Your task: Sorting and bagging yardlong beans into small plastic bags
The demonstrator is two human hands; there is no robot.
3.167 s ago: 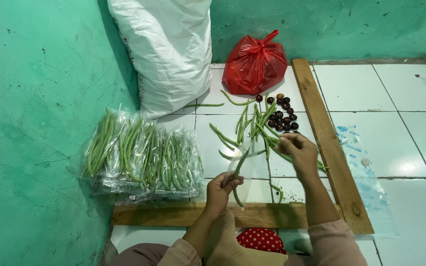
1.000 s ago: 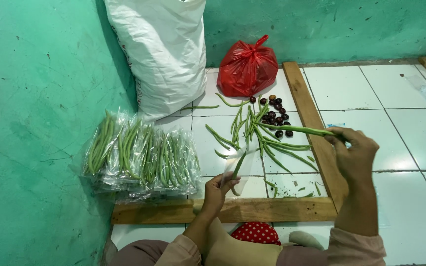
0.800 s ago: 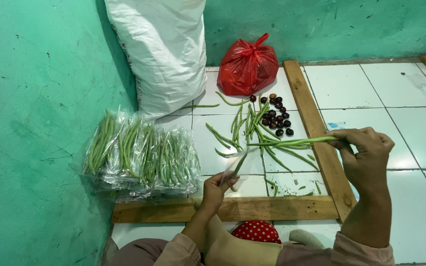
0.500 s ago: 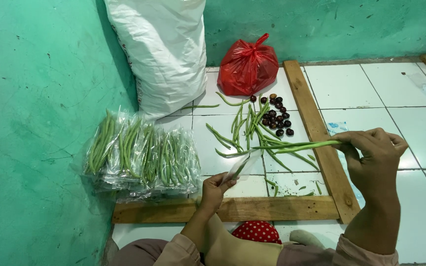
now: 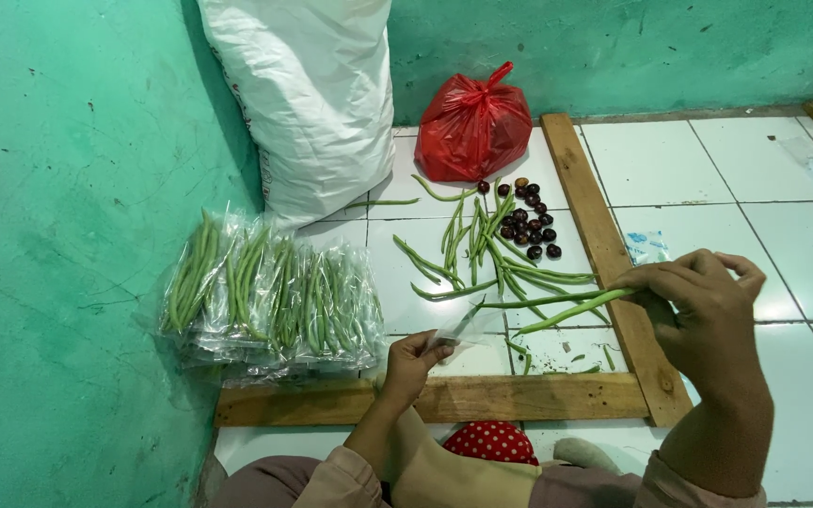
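Against the green wall lie about four clear packs of beans (image 5: 270,301), side by side, with one white sack (image 5: 308,94) and one knotted red bag (image 5: 474,127) behind. The left hand (image 5: 413,357) pinches a clear plastic bag (image 5: 463,329); loose beans (image 5: 482,249) and about a dozen dark round fruits (image 5: 527,218) lie on the tiles. The right hand (image 5: 708,310) grips two long beans (image 5: 557,306) by their ends, above the wooden frame (image 5: 604,254)

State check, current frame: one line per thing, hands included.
Right hand: pinching a few green beans by one end.
Held beans: lifted, pointing left.
Left hand: holding a clear plastic bag.
Clear plastic bag: looks empty.
Loose beans: scattered on the tile.
Packed bean bags: filled, stacked by the wall.
Red bag: tied shut.
White sack: leaning on the wall.
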